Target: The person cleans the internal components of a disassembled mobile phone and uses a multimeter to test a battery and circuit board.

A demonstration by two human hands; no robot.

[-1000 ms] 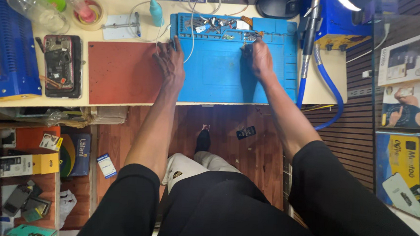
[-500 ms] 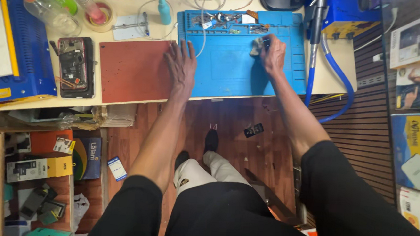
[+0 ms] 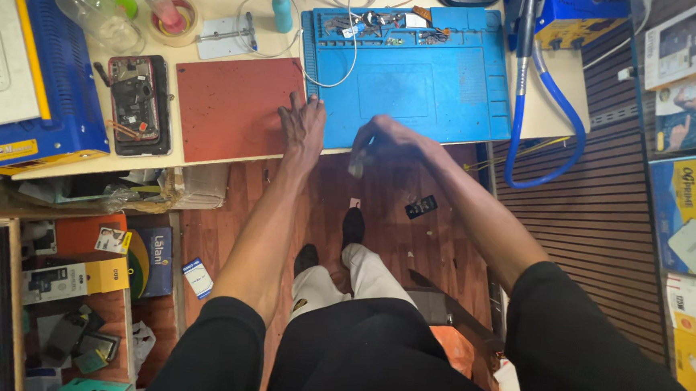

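Resting flat with its fingers spread, your left hand lies on the near right corner of the red mat, fingertips just touching the left edge of the blue work mat. Your right hand is curled loosely at the near edge of the bench, pinching a small pale, see-through piece that hangs below the fingers, over the floor; it is blurred, so you cannot tell what it is.

Left of the red mat lies an opened phone with its insides showing, and beyond that a blue machine with a white top. Squeeze bottles and a tape roll stand at the far left. Small parts and wires crowd the far compartments of the blue work mat. A blue hose loops down off the right side of the bench.

Both forearms reach forward from your lap, the left nearly straight, the right angled in from the right.
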